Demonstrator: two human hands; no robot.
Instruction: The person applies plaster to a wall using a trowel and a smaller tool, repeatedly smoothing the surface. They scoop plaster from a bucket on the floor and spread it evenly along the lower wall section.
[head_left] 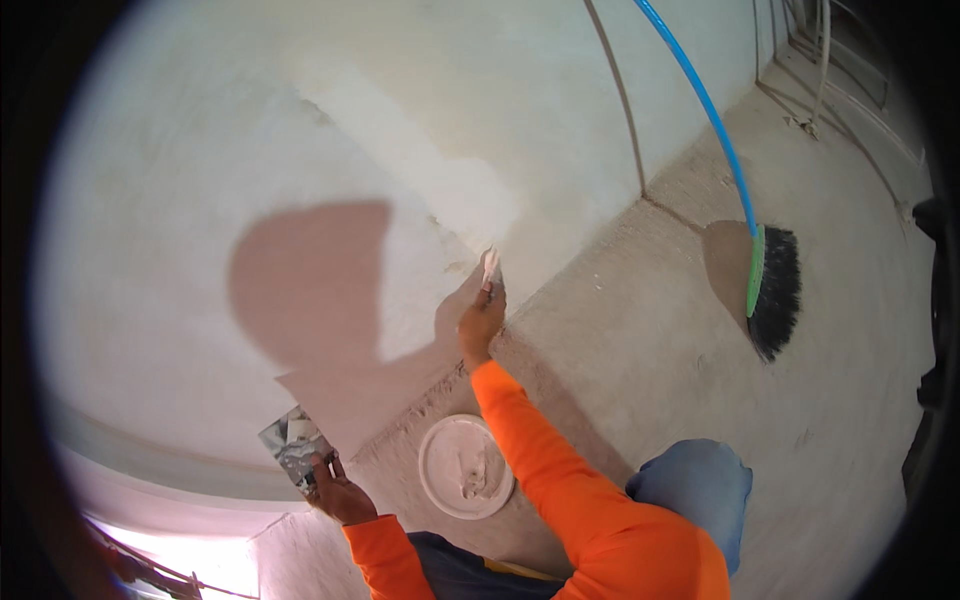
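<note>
Head view: gripped in the right hand [482, 322], apparently a small scraper [491, 263], coated in pale paste and raised close to the wall [400, 120]; touching or just short of it, impossible to tell. Right fingers drawn in narrow around the lower end, hiding most of the handle. Down at the left, in the left hand [340, 496], a flat, squarish metal plate [290, 460], tilted and smeared with similar paste; fingers curled at the edge nearest the wrist, far corners free. Between left hand and right forearm, on the floor [620, 330] near the foot of the wall, a round pale tub [424, 470] with a lump of paste [475, 470] inside; depth unclear.

Probably light and thin, the plate, stiff enough to bear a small load, but likely slippery wherever wet. Best held by a clean edge, thumb clear of the smear, and near level to stop the paste sliding. Scraper probably light too, with a springy blade; best taken low on the handle, behind the paste. Paste by its look soft, sticky and easily smeared. Tub likely light, best lifted by opposite sides of the rim. Well apart at right, bristles down on the floor, a broom [757, 270] with a blue handle.
</note>
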